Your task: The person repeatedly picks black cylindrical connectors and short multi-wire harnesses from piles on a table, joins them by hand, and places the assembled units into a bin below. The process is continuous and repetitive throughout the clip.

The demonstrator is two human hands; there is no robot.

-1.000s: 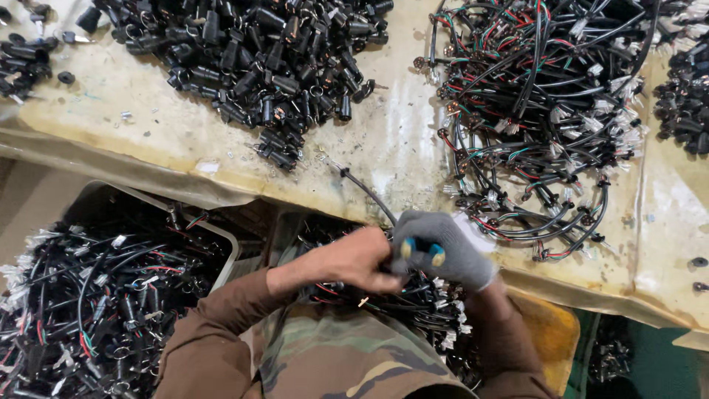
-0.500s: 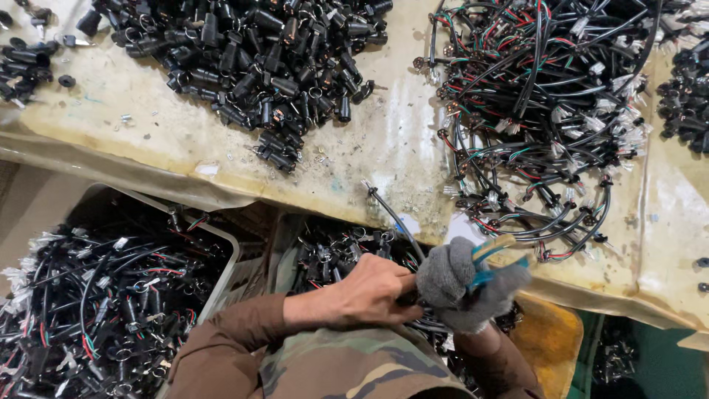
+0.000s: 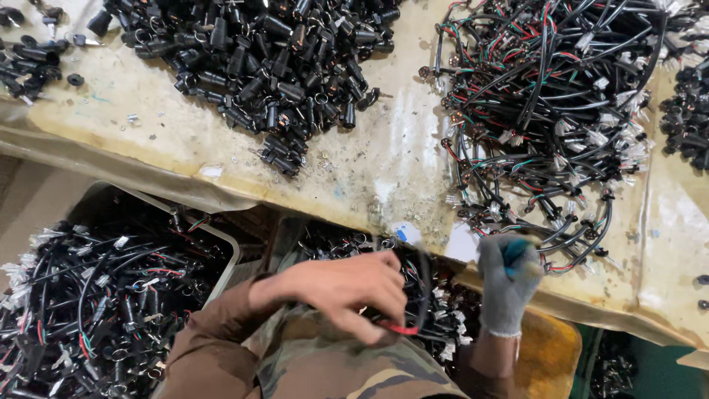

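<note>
Holding a black cable with red wire [image 3: 402,314] in your bare left hand [image 3: 347,292], fingers curled and clamped on it, low in front of your lap, just below the tabletop [image 3: 185,140] edge. Your right hand [image 3: 508,284], in a grey knit glove, sits fisted just to the right, fingers closed around a blue-handled tool [image 3: 517,251]; motion blur, so tool type unclear. Cable runs blurred between both hands. Behind the hands, a bin of wired connectors [image 3: 443,295] sits under the tabletop edge. On your left, a grey bin full of black wire harnesses [image 3: 96,295]. On the tabletop: pile of black cylindrical connector shells [image 3: 273,66] at centre-left, tangled heap of black, red and green wire harnesses [image 3: 546,103] at right.
</note>
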